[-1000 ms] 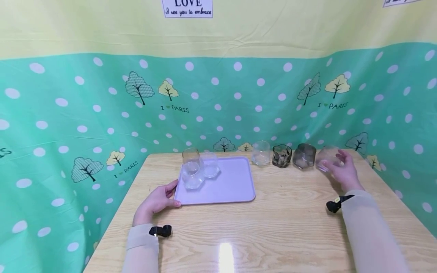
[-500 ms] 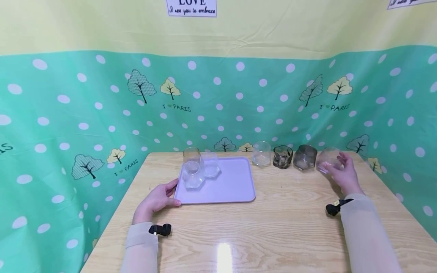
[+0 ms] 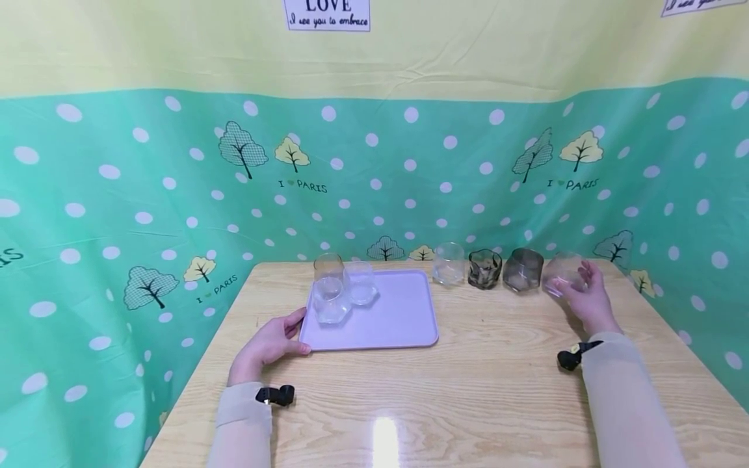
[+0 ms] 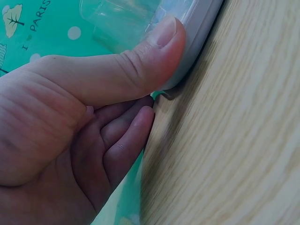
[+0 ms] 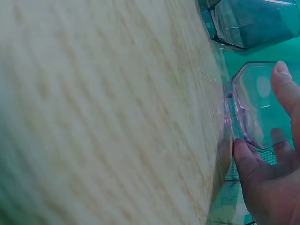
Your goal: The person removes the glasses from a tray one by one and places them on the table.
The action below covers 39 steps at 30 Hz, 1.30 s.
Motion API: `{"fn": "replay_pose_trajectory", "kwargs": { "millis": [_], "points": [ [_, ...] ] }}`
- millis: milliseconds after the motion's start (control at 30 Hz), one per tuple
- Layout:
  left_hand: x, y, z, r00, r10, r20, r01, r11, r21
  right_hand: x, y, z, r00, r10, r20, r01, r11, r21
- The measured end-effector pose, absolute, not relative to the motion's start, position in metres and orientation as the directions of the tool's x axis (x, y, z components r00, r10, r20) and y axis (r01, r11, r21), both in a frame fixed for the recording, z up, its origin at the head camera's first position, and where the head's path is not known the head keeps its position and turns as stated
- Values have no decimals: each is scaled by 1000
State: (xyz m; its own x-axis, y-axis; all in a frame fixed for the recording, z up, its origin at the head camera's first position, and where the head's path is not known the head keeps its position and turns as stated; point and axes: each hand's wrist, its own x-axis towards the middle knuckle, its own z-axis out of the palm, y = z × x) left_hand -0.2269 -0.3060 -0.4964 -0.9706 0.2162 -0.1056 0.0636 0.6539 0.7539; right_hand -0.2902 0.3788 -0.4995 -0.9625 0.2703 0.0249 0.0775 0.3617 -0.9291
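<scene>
My left hand (image 3: 272,341) holds the lilac tray (image 3: 386,331) at its left side. Its thumb (image 4: 161,40) lies on the front corner; some fingertips are hidden behind it. On the tray's left part stand an amber-tinted glass (image 3: 328,265), a clear glass (image 3: 361,286) and a clear faceted glass (image 3: 331,305). At the far right, my right hand (image 3: 592,299) grips a faintly pink clear glass (image 5: 253,103), thumb on the near side and fingers around the far side. That glass is upright and looks to be on the table.
Left of the gripped glass stand a dark grey glass (image 3: 523,270), a smaller dark wavy glass (image 3: 484,268) and a clear glass (image 3: 448,265), in a row along the back edge of the wooden table (image 3: 468,390). A green dotted curtain (image 3: 404,175) hangs behind.
Both hands keep their places on the tray and the glass. The head view has shifted slightly; nothing else has visibly moved.
</scene>
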Motion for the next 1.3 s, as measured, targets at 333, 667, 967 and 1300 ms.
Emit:
{"fn": "replay_pose_trajectory", "kwargs": {
  "millis": [333,667,967,1300],
  "points": [
    [-228,-305,-498,-970,217,-110,54,631,774,-290,380,-507,-963,265,46,62,385,-921],
    [-227,-305,-497,-970,215,-112,50,629,776,-287,377,-510,-945,321,64,58,356,-933],
    [-226,-307,-499,-971,211,-111,51,639,767,-284,358,-500,-887,461,-27,100,136,-986],
    [-228,-307,-499,-972,212,-102,58,637,769,-274,335,-484,-746,664,-44,-6,-73,-997]
  ]
}}
